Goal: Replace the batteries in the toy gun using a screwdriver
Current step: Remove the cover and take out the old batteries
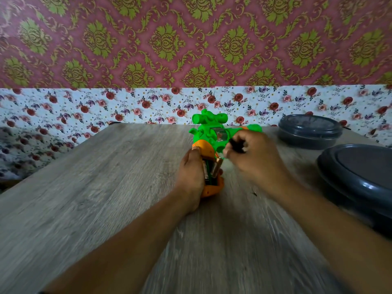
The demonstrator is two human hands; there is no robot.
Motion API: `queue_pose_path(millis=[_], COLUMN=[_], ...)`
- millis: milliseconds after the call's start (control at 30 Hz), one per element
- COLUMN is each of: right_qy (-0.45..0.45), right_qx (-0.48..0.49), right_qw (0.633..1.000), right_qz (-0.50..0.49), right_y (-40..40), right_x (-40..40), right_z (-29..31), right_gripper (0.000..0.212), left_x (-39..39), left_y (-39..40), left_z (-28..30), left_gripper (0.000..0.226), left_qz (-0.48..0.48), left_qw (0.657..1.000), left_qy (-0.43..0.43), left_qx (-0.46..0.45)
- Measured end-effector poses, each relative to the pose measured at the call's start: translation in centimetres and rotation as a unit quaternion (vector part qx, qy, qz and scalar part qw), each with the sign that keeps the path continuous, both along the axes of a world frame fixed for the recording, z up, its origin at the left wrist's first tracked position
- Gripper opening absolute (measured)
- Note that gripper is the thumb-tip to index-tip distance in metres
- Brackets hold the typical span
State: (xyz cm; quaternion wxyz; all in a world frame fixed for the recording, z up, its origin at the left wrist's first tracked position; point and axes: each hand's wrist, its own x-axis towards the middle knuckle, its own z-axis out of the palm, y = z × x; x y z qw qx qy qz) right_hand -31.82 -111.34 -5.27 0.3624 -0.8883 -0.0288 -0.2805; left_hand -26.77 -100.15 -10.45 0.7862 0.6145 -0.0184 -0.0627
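The toy gun (214, 134) grip is held by the left hand (191, 172), batteries (213, 169) exposed. A blurred black object (236, 145) is pinched in the right hand (254, 160) fingers, at 2 o'clock.

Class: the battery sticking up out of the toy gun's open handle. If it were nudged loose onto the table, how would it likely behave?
The battery looks like a smooth metal cylinder, so it would probably roll on the flat table. It likely feels heavy for its size and rigid. It sits tilted, half out, so a light nudge may free it.

We were in a home: damask wallpaper (191, 39) above a rose-printed strip (84, 105), a wood-grain worktop (106, 187), and two grey lidded containers (309, 131) at its right edge.
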Motion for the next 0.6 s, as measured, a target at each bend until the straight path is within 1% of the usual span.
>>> queue_pose_path(millis=[67, 100, 167, 267, 367, 433, 533, 600], right_qy=[0.051, 0.079, 0.104, 0.089, 0.080, 0.083, 0.126, 0.152], right_qx=[0.063, 0.071, 0.022, -0.053, -0.111, -0.123, -0.134, -0.136], right_qw=[0.996, 0.993, 0.993, 0.994, 0.990, 0.989, 0.982, 0.977], right_qz=[0.030, 0.050, 0.058, 0.039, 0.030, 0.027, 0.038, 0.056], right_y=[-1.0, -1.2, -0.9, 0.2, 1.0, 1.2, 1.1, 1.2], right_x=[-0.2, -0.3, -0.3, -0.2, -0.3, -0.5, -0.9, -1.1], right_z=[0.9, 1.0, 0.3, -0.9, -1.3, -1.3, -0.8, -0.4], right_gripper=[0.005, 0.004, 0.010, 0.023, 0.018, 0.014, 0.018, 0.019], left_x=[-0.1, -0.2, -0.4, -0.7, -0.8, -1.0, -1.0, -0.9], left_y=[0.1, 0.1, 0.0, 0.0, -0.1, -0.1, 0.1, 0.1], left_z=[0.2, 0.1, 0.2, 0.5, 0.5, 0.7, 1.0, 1.1], left_gripper=[0.042, 0.043, 0.041, 0.038, 0.044, 0.047, 0.042, 0.042], left_qz=[-0.016, -0.020, -0.021, -0.012, 0.001, 0.004, 0.021, 0.014], left_qw=[1.000, 1.000, 1.000, 1.000, 1.000, 1.000, 0.999, 0.998], left_qy=[0.009, 0.012, 0.017, 0.015, 0.018, 0.021, 0.047, 0.061], left_qx=[-0.003, -0.003, -0.001, 0.009, 0.010, 0.008, 0.014, 0.009])
